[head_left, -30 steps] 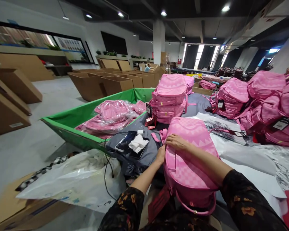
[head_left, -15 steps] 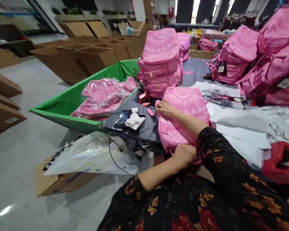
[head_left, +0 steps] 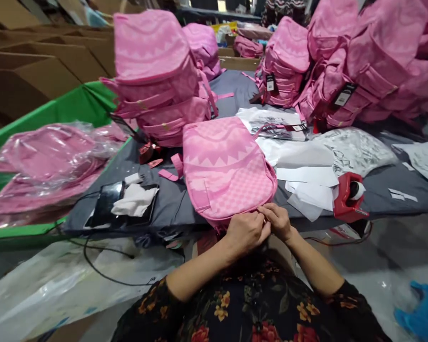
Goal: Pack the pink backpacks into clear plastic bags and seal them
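Note:
A pink patterned backpack point(head_left: 228, 171) lies on the dark cloth-covered table point(head_left: 171, 197), its lower end at the front edge. My left hand point(head_left: 248, 231) is closed at that end, near the seam. Beside it, touching or almost touching, my right hand point(head_left: 276, 220) pinches at the same edge. The fingers of both hands meet over the backpack's rim, and what exactly they grip there is too small to make out. A pink strap point(head_left: 173, 171) sticks out from the backpack's left side.
Stacked pink backpacks point(head_left: 157, 71) stand behind on the left, more backpacks point(head_left: 371, 61) at the right. A green-lined bin point(head_left: 57, 104) holds bagged pink pieces. A red tape dispenser point(head_left: 347, 197), white papers point(head_left: 306, 166) and a phone point(head_left: 109, 202) lie on the table.
My right hand has left the backpack's far left side and come to the near edge, beside my left hand. The view has turned to the right.

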Tool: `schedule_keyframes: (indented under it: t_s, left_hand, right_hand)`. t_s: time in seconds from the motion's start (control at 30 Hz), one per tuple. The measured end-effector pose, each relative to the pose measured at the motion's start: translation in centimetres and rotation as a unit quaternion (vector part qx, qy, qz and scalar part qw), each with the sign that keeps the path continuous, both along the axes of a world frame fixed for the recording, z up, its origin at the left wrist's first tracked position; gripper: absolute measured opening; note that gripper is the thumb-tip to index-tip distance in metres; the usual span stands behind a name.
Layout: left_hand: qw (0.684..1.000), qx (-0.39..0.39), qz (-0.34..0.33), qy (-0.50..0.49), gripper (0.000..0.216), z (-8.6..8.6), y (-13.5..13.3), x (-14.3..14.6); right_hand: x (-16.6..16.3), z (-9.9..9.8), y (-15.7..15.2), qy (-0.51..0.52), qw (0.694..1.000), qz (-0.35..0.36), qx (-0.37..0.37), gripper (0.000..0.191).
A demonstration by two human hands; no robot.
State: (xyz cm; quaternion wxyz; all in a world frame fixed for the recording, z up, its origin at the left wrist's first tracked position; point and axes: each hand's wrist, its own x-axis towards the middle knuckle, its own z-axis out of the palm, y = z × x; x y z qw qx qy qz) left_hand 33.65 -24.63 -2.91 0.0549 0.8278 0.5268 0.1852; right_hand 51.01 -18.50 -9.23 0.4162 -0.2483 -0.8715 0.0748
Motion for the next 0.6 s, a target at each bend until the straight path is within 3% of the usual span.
schedule_keyframes:
  t_s: [0.1, 0.17, 0.27, 0.4, 0.5, 0.6]
  left_hand:
    - [0.997, 0.055, 0.006, 0.055, 0.03, 0.7, 0.6, -1.6]
    - [0.99, 0.033, 0.014, 0.136, 0.022, 0.7, 1.5, -2.9]
    - [0.975, -0.021, -0.04, 0.219, 0.006, -0.2, 2.1, -3.9]
    - [0.969, 0.002, -0.075, 0.235, 0.015, -2.1, 0.5, -3.6]
    - [0.967, 0.031, -0.096, 0.234, 0.018, -2.4, 0.0, -3.6]
    - [0.973, 0.02, -0.102, 0.207, 0.018, -1.4, 1.4, -4.0]
  right_hand:
    - [-1.6, -0.4, -1.8, 0.087, 0.99, -0.076, -0.078, 0.027]
    - [-1.4, 0.1, -2.4, 0.143, 0.977, -0.088, -0.132, 0.02]
    - [0.9, 0.6, -1.3, 0.198, 0.956, -0.126, -0.176, 0.014]
    - [2.5, 0.9, 5.5, 0.229, 0.933, -0.196, -0.198, 0.019]
    - [0.0, 1.3, 13.0, 0.243, 0.92, -0.19, -0.242, 0.025]
    - [-3.0, 1.4, 19.1, 0.199, 0.906, -0.183, -0.325, 0.028]
